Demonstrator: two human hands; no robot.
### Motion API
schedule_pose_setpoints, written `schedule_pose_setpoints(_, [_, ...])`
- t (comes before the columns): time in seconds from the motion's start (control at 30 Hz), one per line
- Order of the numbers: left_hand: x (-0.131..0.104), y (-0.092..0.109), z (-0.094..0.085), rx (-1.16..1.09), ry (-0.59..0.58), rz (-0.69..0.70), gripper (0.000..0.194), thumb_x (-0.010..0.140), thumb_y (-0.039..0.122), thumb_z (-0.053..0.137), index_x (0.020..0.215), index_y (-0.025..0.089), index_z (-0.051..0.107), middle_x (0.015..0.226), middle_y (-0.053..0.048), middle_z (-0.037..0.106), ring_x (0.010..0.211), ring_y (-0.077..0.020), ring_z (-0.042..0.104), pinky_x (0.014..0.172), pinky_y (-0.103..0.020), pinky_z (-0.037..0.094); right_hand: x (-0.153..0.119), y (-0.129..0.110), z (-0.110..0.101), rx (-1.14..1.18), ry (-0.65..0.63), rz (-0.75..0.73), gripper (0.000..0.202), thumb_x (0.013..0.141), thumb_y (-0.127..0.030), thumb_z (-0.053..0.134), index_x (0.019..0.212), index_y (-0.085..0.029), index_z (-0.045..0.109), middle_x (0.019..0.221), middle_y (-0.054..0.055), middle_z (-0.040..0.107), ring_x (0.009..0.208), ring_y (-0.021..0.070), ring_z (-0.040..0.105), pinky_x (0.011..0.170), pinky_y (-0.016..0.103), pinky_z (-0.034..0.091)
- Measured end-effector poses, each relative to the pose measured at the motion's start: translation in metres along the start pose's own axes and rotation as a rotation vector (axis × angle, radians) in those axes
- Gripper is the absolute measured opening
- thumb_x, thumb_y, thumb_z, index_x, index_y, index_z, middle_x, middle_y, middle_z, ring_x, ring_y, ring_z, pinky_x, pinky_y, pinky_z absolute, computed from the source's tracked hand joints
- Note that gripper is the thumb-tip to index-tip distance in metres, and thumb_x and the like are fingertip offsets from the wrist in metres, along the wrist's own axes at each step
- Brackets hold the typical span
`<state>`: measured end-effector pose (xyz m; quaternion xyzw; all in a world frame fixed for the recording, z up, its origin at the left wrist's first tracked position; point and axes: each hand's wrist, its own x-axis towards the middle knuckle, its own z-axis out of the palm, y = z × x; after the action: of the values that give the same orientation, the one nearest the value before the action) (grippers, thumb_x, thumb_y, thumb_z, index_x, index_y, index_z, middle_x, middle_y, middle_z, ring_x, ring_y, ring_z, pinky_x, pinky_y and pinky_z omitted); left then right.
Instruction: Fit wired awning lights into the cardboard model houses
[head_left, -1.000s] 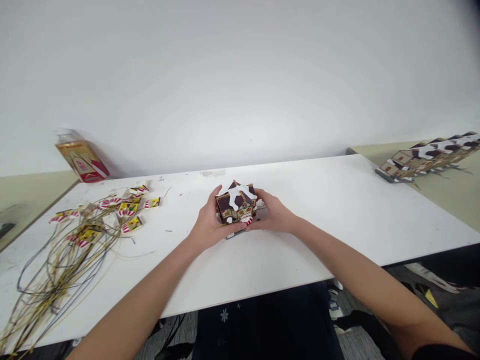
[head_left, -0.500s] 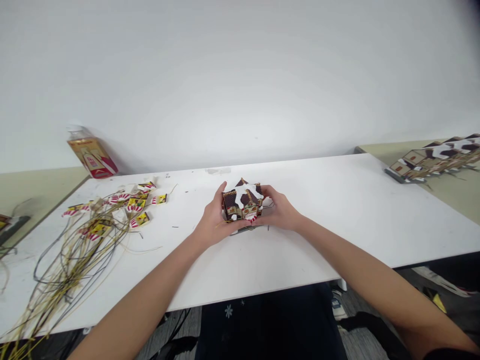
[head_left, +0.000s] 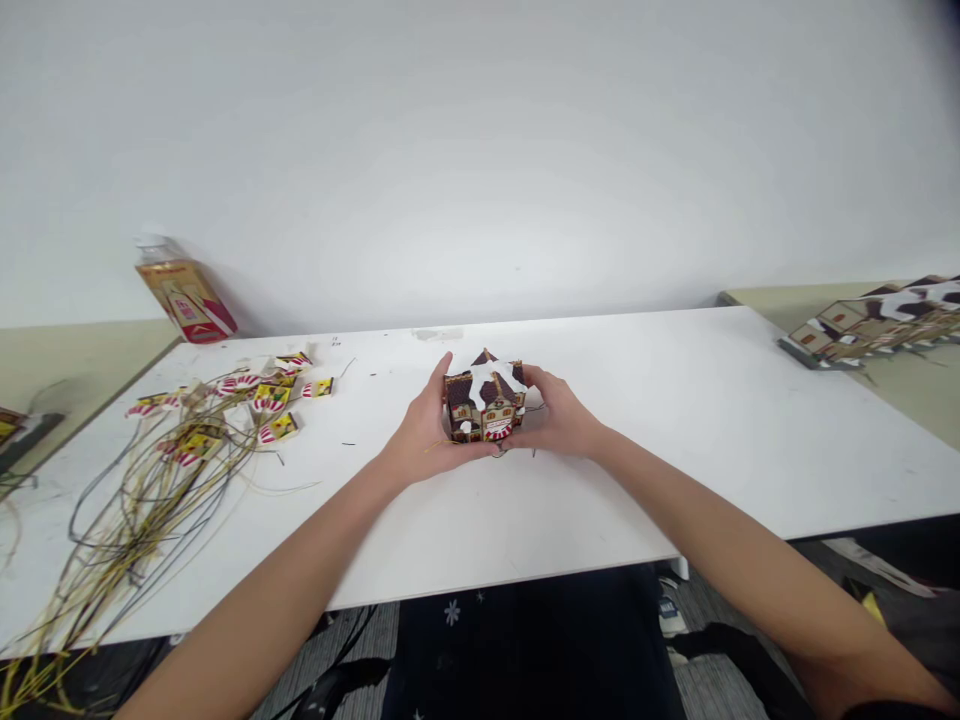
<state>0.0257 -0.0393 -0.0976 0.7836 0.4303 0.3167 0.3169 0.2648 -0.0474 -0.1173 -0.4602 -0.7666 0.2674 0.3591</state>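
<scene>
A small model house (head_left: 486, 400) with a dark brown roof, white snow patches and a red-and-white striped awning is between my two hands at the middle of the white table. My left hand (head_left: 431, 425) grips its left side, thumb along the lower front edge. On the opposite side my right hand (head_left: 559, 412) holds it, with the thumb meeting the front near the awning. The house is upright with its front towards me. Its back and underside are hidden, and a thin dark wire shows by the right hand.
Several small striped-awning pieces (head_left: 271, 395) with long yellow and black wires (head_left: 142, 530) lie across the left of the table (head_left: 637, 370). A bottle (head_left: 187, 295) leans against the wall at the back left. A row of similar model houses (head_left: 877, 318) stands at the far right.
The camera view has shifted slightly. Both hands keep their hold on the model house, which looks tipped a little more upright, showing more of its front.
</scene>
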Motion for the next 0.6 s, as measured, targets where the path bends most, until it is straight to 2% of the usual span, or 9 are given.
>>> schedule_pose_setpoints(0.13, [0.001, -0.004, -0.005, -0.019, -0.051, 0.093, 0.141, 0.051, 0.054, 0.089, 0.155, 0.02, 0.0, 0.139, -0.022, 0.05, 0.13, -0.0402, 0.049, 0.11, -0.062, 0.035, 0.0, 0.007, 0.0, -0.1, -0.037, -0.034, 0.087, 0.065, -0.055, 0.08, 0.137, -0.026, 0.042, 0.134, 0.01, 0.057, 0.121, 0.0322, 0.054, 0.104, 0.053, 0.037])
schedule_pose_setpoints(0.37, [0.002, -0.016, -0.015, -0.014, -0.241, 0.223, 0.158, 0.047, 0.055, 0.091, 0.149, 0.031, -0.026, 0.153, -0.023, 0.031, 0.143, -0.0424, 0.03, 0.114, -0.067, 0.024, -0.003, 0.005, 0.001, -0.155, -0.042, -0.02, 0.085, 0.071, -0.055, 0.074, 0.141, -0.026, 0.036, 0.134, 0.01, 0.057, 0.123, 0.0312, 0.052, 0.106, 0.052, 0.032])
schedule_pose_setpoints(0.47, [0.002, -0.018, -0.018, 0.061, -0.26, 0.198, 0.156, 0.05, 0.056, 0.089, 0.149, 0.028, -0.028, 0.153, -0.022, 0.032, 0.143, -0.0444, 0.029, 0.114, -0.068, 0.023, -0.003, 0.002, 0.0, -0.155, -0.046, -0.002, 0.084, 0.072, -0.055, 0.073, 0.141, -0.026, 0.035, 0.134, 0.011, 0.057, 0.124, 0.0316, 0.052, 0.106, 0.053, 0.03])
schedule_pose_setpoints(0.6, [0.003, -0.017, -0.021, 0.134, -0.23, 0.142, 0.158, 0.045, 0.056, 0.09, 0.152, 0.026, -0.021, 0.151, -0.023, 0.035, 0.14, -0.0463, 0.032, 0.113, -0.068, 0.026, -0.003, 0.002, -0.001, -0.162, -0.044, 0.008, 0.08, 0.072, -0.055, 0.073, 0.138, -0.025, 0.039, 0.13, 0.01, 0.059, 0.12, 0.0316, 0.054, 0.104, 0.052, 0.031])
